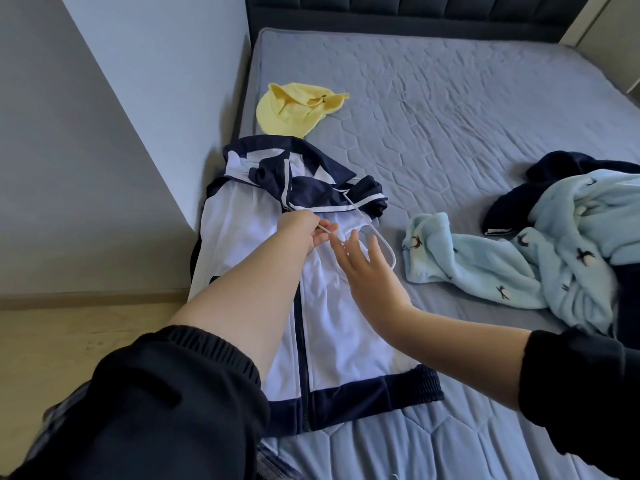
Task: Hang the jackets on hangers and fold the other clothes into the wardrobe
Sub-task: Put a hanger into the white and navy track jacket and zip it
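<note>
A white and navy zip jacket [346, 341] lies flat along the left side of the bed, collar away from me. A white hanger [375, 233] rests on its chest, one end tucked under the navy shoulder. My left hand [306, 230] pinches the hanger's thin white wire near the zip. My right hand [363, 263] hovers just beside it over the jacket with fingers spread and straight, holding nothing.
A yellow garment [294, 109] lies beyond the jacket's collar. A light blue fleece piece with dark prints [519, 258] and a navy garment [561, 168] are heaped at the right. The blue quilted mattress [450, 116] meets a dark headboard [415, 12]; a grey wall [104, 133] stands left.
</note>
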